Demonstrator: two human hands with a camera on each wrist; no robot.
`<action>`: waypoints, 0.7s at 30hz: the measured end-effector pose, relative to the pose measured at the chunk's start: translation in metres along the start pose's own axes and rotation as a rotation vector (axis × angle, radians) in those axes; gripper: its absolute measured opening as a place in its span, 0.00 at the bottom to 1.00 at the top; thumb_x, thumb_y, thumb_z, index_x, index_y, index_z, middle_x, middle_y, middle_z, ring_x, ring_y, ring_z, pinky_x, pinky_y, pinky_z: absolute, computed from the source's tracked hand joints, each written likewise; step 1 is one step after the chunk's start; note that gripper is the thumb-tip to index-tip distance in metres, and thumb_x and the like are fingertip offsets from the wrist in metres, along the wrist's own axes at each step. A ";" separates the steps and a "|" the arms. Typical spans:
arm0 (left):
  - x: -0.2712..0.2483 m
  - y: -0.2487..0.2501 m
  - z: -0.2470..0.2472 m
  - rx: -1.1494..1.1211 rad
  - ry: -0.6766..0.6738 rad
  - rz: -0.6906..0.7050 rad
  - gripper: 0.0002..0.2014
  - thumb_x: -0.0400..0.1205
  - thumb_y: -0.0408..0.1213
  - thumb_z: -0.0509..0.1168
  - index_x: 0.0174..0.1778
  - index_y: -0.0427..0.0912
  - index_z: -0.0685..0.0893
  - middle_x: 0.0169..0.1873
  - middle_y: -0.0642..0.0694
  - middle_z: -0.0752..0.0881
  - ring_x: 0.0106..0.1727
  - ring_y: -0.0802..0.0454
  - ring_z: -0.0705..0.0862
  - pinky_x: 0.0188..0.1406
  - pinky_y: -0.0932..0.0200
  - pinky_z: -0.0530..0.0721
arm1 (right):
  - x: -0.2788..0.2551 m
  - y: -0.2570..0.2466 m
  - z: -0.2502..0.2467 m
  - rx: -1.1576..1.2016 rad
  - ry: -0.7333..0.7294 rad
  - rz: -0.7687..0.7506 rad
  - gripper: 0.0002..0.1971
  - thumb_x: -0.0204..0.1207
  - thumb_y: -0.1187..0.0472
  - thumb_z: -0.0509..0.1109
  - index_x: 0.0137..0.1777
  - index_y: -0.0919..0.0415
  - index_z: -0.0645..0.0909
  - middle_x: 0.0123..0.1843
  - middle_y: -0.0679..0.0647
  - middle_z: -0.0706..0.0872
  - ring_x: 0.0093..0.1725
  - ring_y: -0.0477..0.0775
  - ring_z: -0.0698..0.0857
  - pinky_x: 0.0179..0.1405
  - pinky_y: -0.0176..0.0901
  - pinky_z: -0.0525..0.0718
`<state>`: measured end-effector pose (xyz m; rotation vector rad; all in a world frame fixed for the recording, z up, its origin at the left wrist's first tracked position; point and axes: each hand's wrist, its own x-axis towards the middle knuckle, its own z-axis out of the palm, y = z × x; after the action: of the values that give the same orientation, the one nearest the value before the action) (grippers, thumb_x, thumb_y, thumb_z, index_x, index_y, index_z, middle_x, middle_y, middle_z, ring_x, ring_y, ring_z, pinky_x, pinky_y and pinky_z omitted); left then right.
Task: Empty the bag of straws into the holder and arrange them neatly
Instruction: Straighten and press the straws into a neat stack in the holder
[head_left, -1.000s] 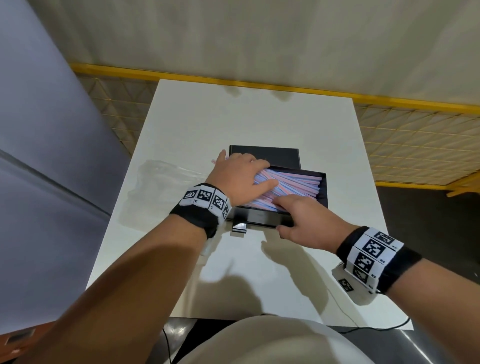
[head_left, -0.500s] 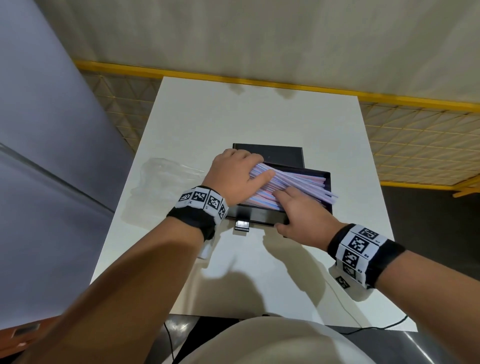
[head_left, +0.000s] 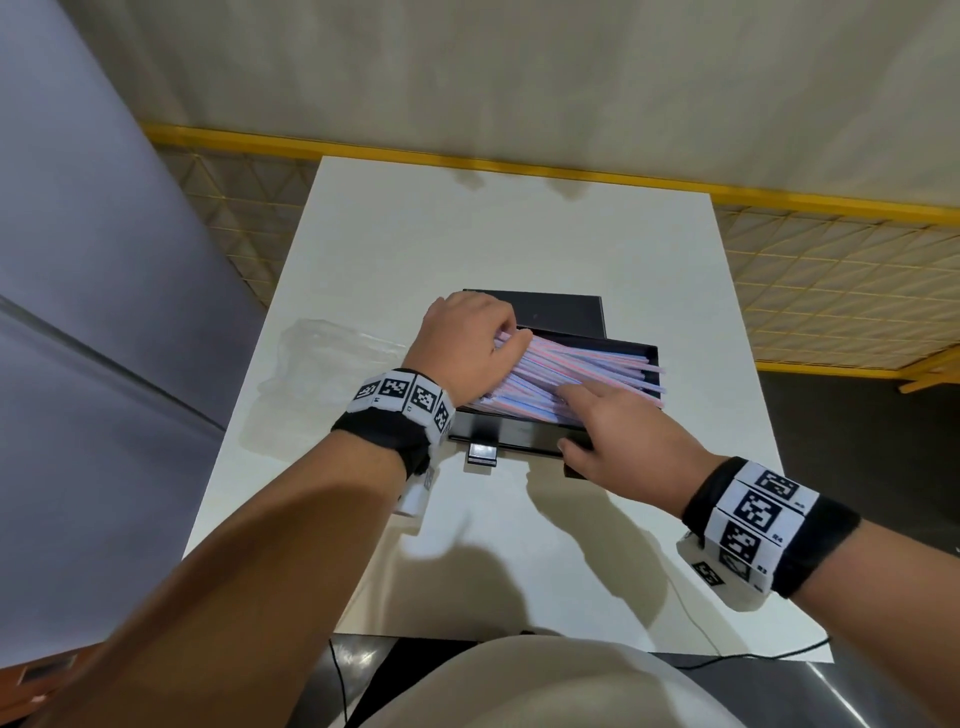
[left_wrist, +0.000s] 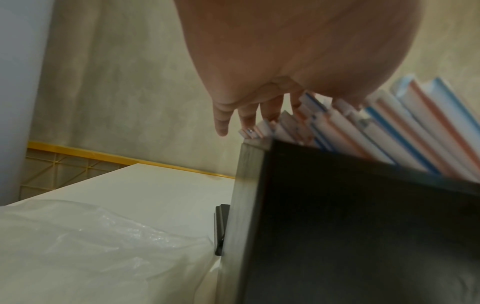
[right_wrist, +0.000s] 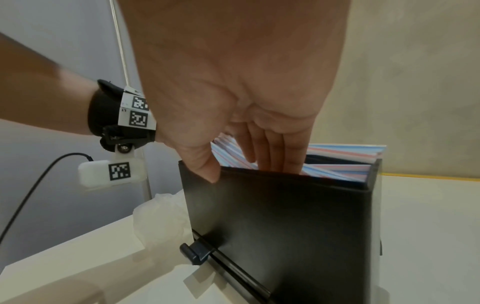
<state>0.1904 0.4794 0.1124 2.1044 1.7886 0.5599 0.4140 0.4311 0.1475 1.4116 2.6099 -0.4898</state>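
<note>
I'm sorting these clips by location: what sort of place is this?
Probably a fenced-off recording or test area: a white table with yellow mesh fencing behind and beside it, a plain wall, and marker-tagged wristbands on both wrists.

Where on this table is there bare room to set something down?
Widest: the far table between the straw holder and the yellow rail. Also the strip in front of the holder. Crowded: the plastic bag lies left of it; the left hand and right hand are on the straws.
</note>
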 end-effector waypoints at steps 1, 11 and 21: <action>0.001 0.001 0.000 0.020 -0.005 -0.005 0.15 0.83 0.54 0.59 0.45 0.48 0.84 0.46 0.51 0.87 0.56 0.45 0.82 0.67 0.42 0.77 | -0.002 0.002 -0.001 -0.010 0.033 -0.012 0.19 0.79 0.50 0.68 0.66 0.58 0.78 0.55 0.55 0.83 0.56 0.61 0.83 0.48 0.51 0.82; 0.002 0.033 -0.006 0.328 -0.304 0.310 0.58 0.65 0.86 0.57 0.86 0.50 0.65 0.85 0.48 0.70 0.89 0.42 0.60 0.88 0.31 0.50 | 0.012 0.031 0.010 -0.006 0.064 -0.059 0.49 0.65 0.40 0.74 0.82 0.70 0.67 0.81 0.66 0.71 0.80 0.67 0.72 0.81 0.57 0.71; 0.008 0.027 -0.002 0.487 -0.456 0.268 0.68 0.58 0.75 0.72 0.89 0.40 0.55 0.76 0.43 0.77 0.75 0.42 0.77 0.85 0.31 0.58 | 0.004 0.021 0.012 0.051 0.291 -0.203 0.20 0.73 0.50 0.70 0.60 0.62 0.82 0.53 0.56 0.83 0.52 0.62 0.82 0.50 0.53 0.83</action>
<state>0.2132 0.4826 0.1278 2.5412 1.4890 -0.3237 0.4289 0.4410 0.1310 1.3273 3.0127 -0.4033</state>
